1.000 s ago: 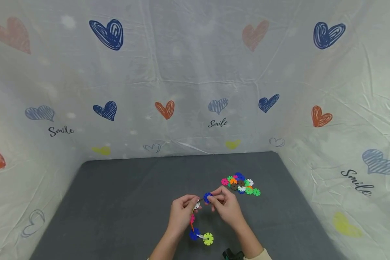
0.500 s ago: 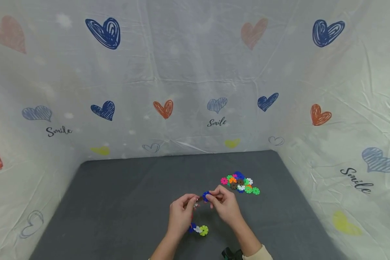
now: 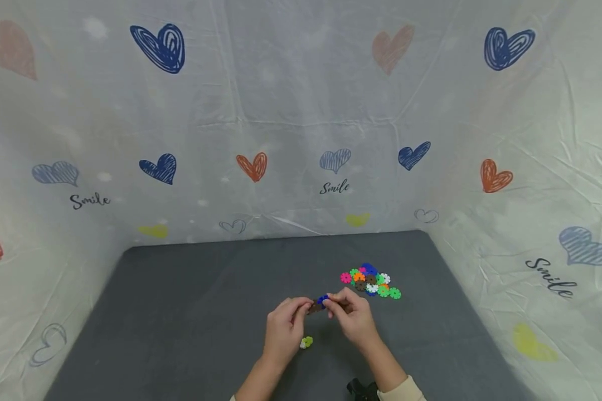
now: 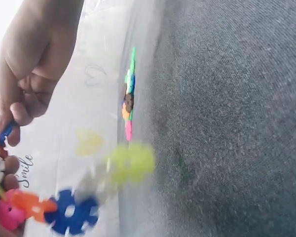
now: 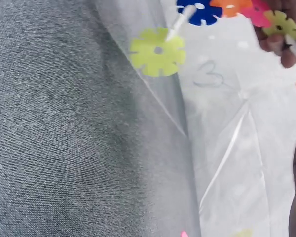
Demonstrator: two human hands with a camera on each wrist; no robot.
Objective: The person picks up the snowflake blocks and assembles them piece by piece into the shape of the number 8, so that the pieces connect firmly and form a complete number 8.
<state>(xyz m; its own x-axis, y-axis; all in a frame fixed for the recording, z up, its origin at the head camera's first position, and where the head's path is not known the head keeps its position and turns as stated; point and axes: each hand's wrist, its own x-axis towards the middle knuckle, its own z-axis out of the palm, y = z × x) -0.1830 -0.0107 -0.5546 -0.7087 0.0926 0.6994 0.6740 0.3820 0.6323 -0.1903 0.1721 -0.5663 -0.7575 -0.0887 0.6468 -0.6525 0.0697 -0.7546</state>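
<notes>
Head view, lower centre: the left hand (image 3: 285,327) grips a notched-disc chain (image 4: 33,206); the right hand (image 3: 353,318) pinches a blue disc (image 3: 322,300).

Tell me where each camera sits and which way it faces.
Head: on the head, facing forward and down at the table; left hand and right hand show.
Left wrist: on that wrist, facing the chain; both hands partly show.
Right wrist: on that wrist, facing chain and cloth; fingers show.
Both wrist views share the chain.
</notes>
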